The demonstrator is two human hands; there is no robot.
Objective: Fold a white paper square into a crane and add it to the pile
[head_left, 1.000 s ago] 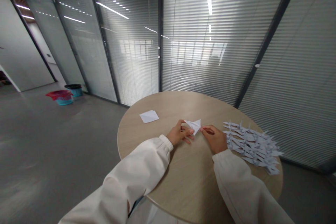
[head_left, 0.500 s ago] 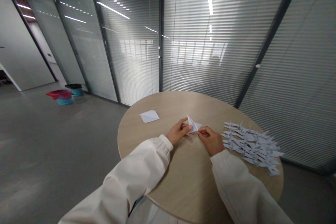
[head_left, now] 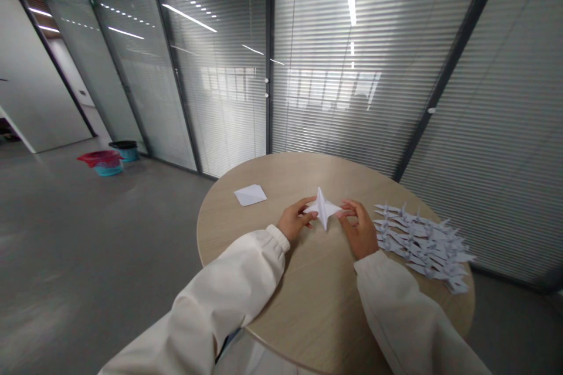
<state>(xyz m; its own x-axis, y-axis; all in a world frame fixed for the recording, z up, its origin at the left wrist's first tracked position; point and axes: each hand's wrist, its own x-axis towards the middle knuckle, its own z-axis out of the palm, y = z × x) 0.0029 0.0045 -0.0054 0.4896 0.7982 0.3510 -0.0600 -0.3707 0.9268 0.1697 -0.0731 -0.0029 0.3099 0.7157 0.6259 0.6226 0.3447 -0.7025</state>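
Note:
Between my hands, over the middle of the round table, is a white folded paper (head_left: 322,209) with four points, one up, one down and one to each side. My left hand (head_left: 297,218) pinches its left point between thumb and fingers. My right hand (head_left: 358,227) has thumb and fingertips closed on the tip of the right point. To the right of my right hand lie several finished white paper cranes (head_left: 422,240) in close rows. A small stack of white paper (head_left: 250,194) lies to the left of my left hand.
The round wooden table (head_left: 299,304) has its near edge against my body. Behind it stands a glass wall with blinds (head_left: 334,117). On the floor at the left are a bin with a red liner (head_left: 105,163) and a bin with a black liner (head_left: 127,150).
The folded paper has turned and spread from a triangular shape into a four-pointed one. My right hand has shifted slightly right and now grips the right point.

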